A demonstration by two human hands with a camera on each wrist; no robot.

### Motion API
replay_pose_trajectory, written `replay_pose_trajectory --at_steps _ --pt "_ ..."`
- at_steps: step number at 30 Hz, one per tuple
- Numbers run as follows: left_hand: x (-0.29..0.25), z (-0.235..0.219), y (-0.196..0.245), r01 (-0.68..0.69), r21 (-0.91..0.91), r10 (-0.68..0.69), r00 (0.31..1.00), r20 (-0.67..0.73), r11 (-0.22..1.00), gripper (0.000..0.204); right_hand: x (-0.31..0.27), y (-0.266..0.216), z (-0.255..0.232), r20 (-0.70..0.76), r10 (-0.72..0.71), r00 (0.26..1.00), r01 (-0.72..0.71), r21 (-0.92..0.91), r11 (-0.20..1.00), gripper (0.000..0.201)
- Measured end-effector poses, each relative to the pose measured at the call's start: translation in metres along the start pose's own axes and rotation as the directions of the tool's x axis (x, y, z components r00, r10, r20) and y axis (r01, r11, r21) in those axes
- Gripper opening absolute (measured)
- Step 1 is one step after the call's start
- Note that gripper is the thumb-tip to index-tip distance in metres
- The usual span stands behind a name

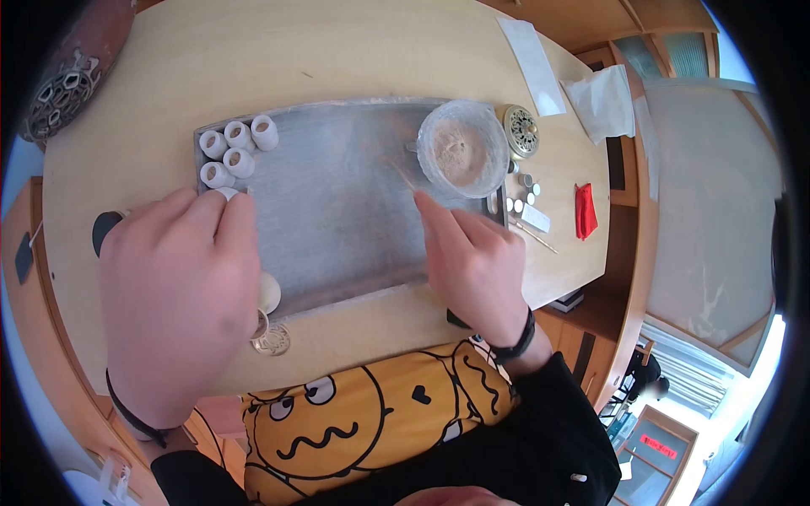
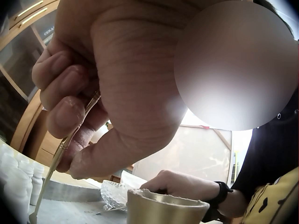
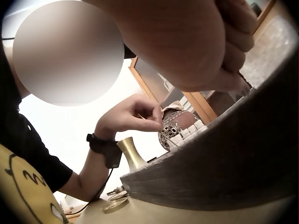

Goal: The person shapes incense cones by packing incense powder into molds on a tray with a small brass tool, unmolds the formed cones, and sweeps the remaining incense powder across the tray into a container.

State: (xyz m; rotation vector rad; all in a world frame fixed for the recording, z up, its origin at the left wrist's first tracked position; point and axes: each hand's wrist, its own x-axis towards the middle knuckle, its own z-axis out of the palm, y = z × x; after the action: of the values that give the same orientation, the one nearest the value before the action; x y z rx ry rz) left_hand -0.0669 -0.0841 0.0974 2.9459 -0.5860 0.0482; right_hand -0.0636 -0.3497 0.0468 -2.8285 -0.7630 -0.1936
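Observation:
My left hand (image 1: pixel 181 295) is over the grey tray's left end, beside several white vials (image 1: pixel 264 133). In the left wrist view its fingers pinch a thin golden tool (image 2: pixel 60 149), whose flat tip points down, near a golden cup (image 2: pixel 163 210). My right hand (image 1: pixel 474 266), over the tray (image 1: pixel 337 211), pinches a thin stick (image 1: pixel 403 174) just below a clear bowl (image 1: pixel 426 164) of pale powder (image 1: pixel 460 152). In the right wrist view my right hand (image 3: pixel 187 46) is bent at the top, and its fingertips are partly hidden behind the tray's dark side (image 3: pixel 201 172).
A pierced golden lid (image 1: pixel 520 131) stands right of the bowl, above small jars (image 1: pixel 527 180) and a thin rod (image 1: pixel 537 238). A red pouch (image 1: pixel 585 211) lies farther right. Pierced golden discs (image 1: pixel 272 340) lie on the table (image 1: pixel 337 333) below the tray. A patterned vessel (image 1: pixel 67 93) is upper left.

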Motion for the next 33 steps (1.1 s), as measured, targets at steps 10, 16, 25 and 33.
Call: replay_pose_trajectory --at_steps 10,16,25,33 --pt "0.0 0.001 -0.002 -0.008 -0.039 0.008 1.0 -0.01 0.999 0.016 -0.005 -0.01 -0.003 0.067 0.026 0.997 -0.024 -0.027 0.999 0.033" --pt "0.0 0.001 -0.001 -0.014 -0.009 0.014 1.0 0.014 1.0 0.016 -0.019 -0.004 -0.006 0.06 0.039 0.997 -0.038 -0.012 0.999 0.033" --pt "0.004 0.002 0.004 -0.068 0.052 0.073 0.99 -0.118 0.996 0.015 0.0 0.001 0.012 -0.028 0.018 0.999 -0.019 -0.054 0.998 0.032" --pt "0.004 0.002 0.002 -0.042 0.026 0.044 0.997 -0.067 0.999 0.016 -0.017 -0.003 -0.003 0.053 -0.043 0.998 0.047 -0.061 0.997 0.052"
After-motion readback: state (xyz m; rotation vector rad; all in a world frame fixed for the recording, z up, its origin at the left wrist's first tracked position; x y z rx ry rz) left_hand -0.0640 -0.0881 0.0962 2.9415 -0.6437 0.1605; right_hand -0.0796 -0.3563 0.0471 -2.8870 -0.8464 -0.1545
